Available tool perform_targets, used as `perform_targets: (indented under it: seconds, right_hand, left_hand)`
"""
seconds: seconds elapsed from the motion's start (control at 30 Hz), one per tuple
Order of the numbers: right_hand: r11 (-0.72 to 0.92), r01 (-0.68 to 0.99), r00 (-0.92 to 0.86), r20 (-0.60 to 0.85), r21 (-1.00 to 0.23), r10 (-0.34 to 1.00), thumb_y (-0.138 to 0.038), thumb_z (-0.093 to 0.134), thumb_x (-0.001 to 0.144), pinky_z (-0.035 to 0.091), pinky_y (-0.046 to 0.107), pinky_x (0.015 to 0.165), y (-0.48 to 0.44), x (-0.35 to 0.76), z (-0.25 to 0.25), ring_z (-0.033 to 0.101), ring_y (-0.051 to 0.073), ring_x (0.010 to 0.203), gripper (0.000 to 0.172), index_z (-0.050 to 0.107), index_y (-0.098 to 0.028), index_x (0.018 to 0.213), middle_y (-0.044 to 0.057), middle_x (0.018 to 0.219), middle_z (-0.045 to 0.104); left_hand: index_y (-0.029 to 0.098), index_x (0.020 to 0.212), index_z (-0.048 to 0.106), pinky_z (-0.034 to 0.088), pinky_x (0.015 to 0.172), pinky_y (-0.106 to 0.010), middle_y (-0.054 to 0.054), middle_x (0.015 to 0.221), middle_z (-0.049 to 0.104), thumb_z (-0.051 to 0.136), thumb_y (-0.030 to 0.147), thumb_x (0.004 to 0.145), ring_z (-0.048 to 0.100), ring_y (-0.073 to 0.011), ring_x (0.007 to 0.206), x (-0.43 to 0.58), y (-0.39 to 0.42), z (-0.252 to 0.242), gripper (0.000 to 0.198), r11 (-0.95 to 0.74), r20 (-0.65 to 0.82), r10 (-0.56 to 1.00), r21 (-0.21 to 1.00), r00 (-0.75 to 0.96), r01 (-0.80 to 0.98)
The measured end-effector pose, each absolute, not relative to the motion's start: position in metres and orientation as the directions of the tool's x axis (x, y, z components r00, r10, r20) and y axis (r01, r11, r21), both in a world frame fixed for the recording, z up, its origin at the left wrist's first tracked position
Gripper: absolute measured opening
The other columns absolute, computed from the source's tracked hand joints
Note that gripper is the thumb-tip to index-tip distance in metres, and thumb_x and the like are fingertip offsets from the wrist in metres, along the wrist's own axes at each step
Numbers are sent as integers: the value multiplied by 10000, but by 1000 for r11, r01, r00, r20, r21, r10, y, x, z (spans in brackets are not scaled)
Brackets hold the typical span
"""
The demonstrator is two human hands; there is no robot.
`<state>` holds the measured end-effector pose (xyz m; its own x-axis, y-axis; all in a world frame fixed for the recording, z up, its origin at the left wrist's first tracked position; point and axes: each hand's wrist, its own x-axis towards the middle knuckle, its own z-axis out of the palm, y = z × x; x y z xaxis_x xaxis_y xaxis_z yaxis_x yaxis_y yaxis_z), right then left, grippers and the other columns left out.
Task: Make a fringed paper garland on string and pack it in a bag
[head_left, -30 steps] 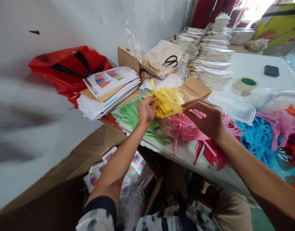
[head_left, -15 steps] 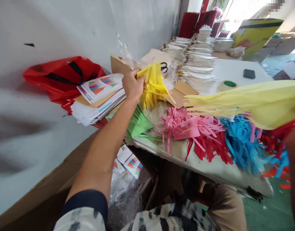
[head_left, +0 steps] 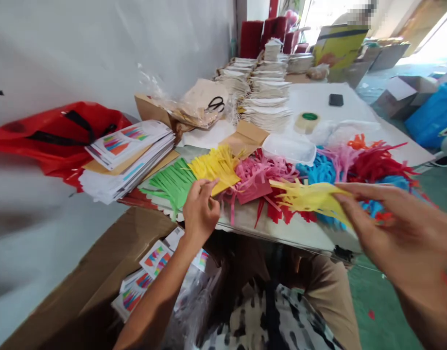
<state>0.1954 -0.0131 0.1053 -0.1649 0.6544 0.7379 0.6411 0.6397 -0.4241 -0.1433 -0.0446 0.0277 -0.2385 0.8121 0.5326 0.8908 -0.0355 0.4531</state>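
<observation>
A yellow fringed tissue piece (head_left: 223, 182) lies on the table between green and pink ones. At its near edge is my left hand (head_left: 200, 210), thumb and forefinger bent with a gap between them; it no longer grips the piece. My right hand (head_left: 398, 228) pinches a pale yellow fringed tissue strip (head_left: 314, 197) between thumb and fingers, its cut ends pointing left over the row. Beneath that strip show red fringe (head_left: 292, 214) and blue fringe (head_left: 320, 170). The green fringed piece (head_left: 176, 182) and pink fringed piece (head_left: 254, 188) lie beside the yellow one.
Printed cards and envelopes (head_left: 132, 155) are stacked by a red bag (head_left: 59, 136) on the left. Behind the fringes are a clear plastic tray (head_left: 289, 149), scissors (head_left: 215, 103), tape (head_left: 307, 122), a phone (head_left: 335, 100) and paper stacks (head_left: 267, 102). Below sits a carton (head_left: 110, 257).
My left hand has lowered the yellow fringed piece onto the table and let it go. My right hand has come into view, bringing the pale yellow strip lower. The view has shifted right.
</observation>
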Motion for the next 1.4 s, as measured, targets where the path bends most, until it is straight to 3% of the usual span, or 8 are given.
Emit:
perform_targets:
  seconds: [0.13,0.47,0.63,0.83,0.97,1.13,1.23,1.4]
  right_hand:
    - [679,606,-266,699,-414,664,-184,738,954,584,404,732,-33,178,97,768,246,828,273,744,-373,1151,14,997,818]
    - [593,479,-298,516,-647,803,-365,723,981,613,374,754,-70,226,93,757,241,882,284,708,-361,1264,43,1067,794]
    - [496,268,-598,261,-826,758,-652,573,998,518,478,1143,-63,256,87,572,338,1422,647,520,-331,1557,113,1473,641]
    - [168,171,-661,13,-971,750,-622,641,962,596,332,824,-70,260,56,708,237,936,427,746,-222,1067,57,1005,738]
    - [-191,10,-628,-155,-982,763,-592,756,880,553,275,657,-73,280,45,669,191,773,403,733,-214,1018,30,871,682]
    - [-236,88,-419,-251,-968,873,-506,821,854,432,217,511,-49,297,44,540,116,603,355,618,-215,864,-26,743,567]
    - [-75,225,-263,-134,-972,955,-458,858,817,395,203,491,-27,297,26,479,95,583,380,558,-225,846,-56,726,510]
    - [48,458,-178,-39,-888,983,-466,748,881,505,279,549,-7,306,-21,607,161,639,330,583,-239,1055,-3,855,677]
  left_hand:
    - [292,1200,733,601,945,-369,-57,1128,741,695,265,972,706,-218,1068,-69,-79,63,233,-431,618,785,599,-47,675]
    - [246,968,691,560,872,-323,-25,994,745,748,172,935,688,-172,952,9,-72,81,99,-619,603,780,704,167,348]
    - [218,865,634,536,738,-285,-17,816,670,688,233,921,615,-155,755,6,-76,97,79,-327,219,850,932,479,155]
    - [212,902,589,392,545,-229,4,726,602,800,503,850,529,-111,590,-1,-62,93,363,358,-235,631,934,739,-9]
    - [225,1004,594,407,507,-196,27,713,645,847,506,826,550,-95,540,-6,-36,93,417,476,-405,491,866,772,151]
    - [235,1287,659,487,564,-235,12,784,691,774,438,906,645,-144,647,-7,2,88,447,-8,-290,707,909,645,418]
    - [206,1332,677,591,847,-373,-84,1042,759,734,372,951,728,-247,964,1,7,72,419,-371,79,904,631,420,681]
    - [152,1489,555,421,1257,-537,-178,1512,623,748,617,895,540,-335,1459,35,-22,20,779,-715,380,698,413,607,564]
